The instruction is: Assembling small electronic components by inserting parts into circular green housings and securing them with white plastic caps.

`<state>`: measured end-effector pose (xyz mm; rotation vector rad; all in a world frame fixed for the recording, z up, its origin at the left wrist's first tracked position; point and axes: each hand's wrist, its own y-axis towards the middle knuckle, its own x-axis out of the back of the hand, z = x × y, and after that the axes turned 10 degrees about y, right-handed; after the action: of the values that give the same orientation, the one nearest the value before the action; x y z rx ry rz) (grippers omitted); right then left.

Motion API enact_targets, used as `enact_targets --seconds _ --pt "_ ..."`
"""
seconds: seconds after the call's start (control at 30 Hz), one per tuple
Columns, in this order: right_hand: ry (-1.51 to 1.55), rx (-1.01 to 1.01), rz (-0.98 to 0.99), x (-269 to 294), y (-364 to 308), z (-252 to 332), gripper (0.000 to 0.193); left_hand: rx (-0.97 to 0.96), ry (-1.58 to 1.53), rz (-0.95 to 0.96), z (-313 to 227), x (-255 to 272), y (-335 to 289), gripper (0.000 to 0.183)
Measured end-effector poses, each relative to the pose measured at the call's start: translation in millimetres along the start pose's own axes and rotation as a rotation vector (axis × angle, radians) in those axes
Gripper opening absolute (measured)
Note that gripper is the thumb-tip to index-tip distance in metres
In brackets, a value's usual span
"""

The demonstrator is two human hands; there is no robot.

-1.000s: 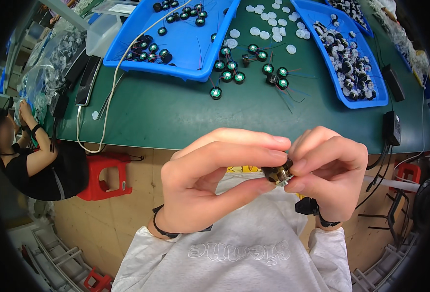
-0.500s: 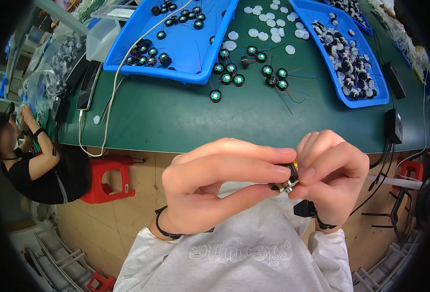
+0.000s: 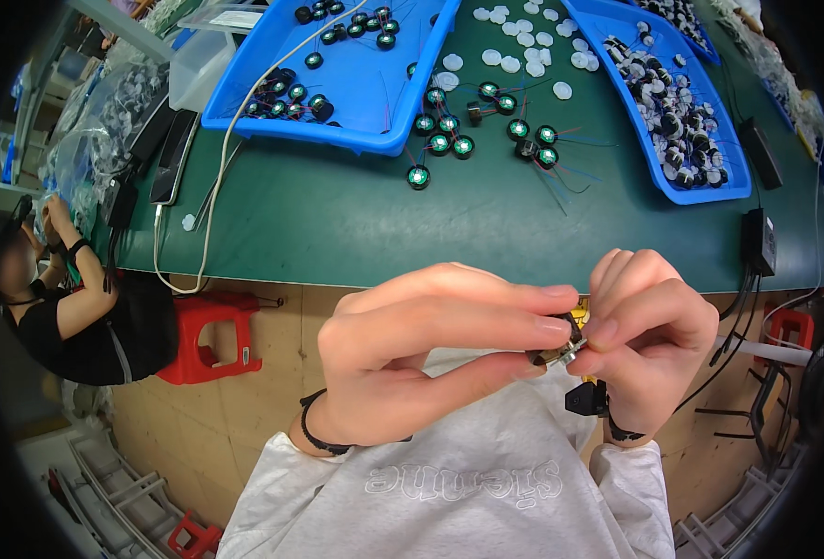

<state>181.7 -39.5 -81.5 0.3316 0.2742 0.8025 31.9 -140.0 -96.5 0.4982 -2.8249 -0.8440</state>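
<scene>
Left hand (image 3: 389,349), right hand (image 3: 659,321) shifted slightly rightward, near surface's (image 3: 309,228) near edge; left fingers nearly straight, right curled; both grips pinching small metallic part (image 3: 568,353).

Small dark part (image 3: 575,327), mostly hidden; silvery metal piece (image 3: 568,352) slanting below; both between hands (image 3: 403,359).

Plastic, metal, cloth
The blue tray (image 3: 347,140) at eleven o'clock is glossy plastic, the bench (image 3: 319,224) at twelve smooth; at four the small part (image 3: 567,355) shows bright metal, at five the shirt (image 3: 473,517) matt cloth.
</scene>
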Motion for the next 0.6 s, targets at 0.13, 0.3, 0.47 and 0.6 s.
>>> enact_targets --seconds 0.13,0.3,0.47,0.6 --pt "0.013 0.028 0.021 1.2 -1.4 -2.8 0.028 -0.017 0.014 0.010 -0.1 0.3 -0.7 0.030" --pt "0.023 0.023 0.020 -0.3 -1.1 -3.6 0.027 -0.017 0.044 0.016 -0.6 0.0 -0.5 0.028" --pt "0.022 -0.012 0.010 0.3 -1.6 0.8 0.025 -0.039 0.091 0.028 -1.7 0.1 1.6 0.028" --pt "-0.004 -0.017 -0.005 -2.2 -2.3 0.6 0.022 -0.042 0.126 0.019 -1.1 0.5 1.2 0.027"
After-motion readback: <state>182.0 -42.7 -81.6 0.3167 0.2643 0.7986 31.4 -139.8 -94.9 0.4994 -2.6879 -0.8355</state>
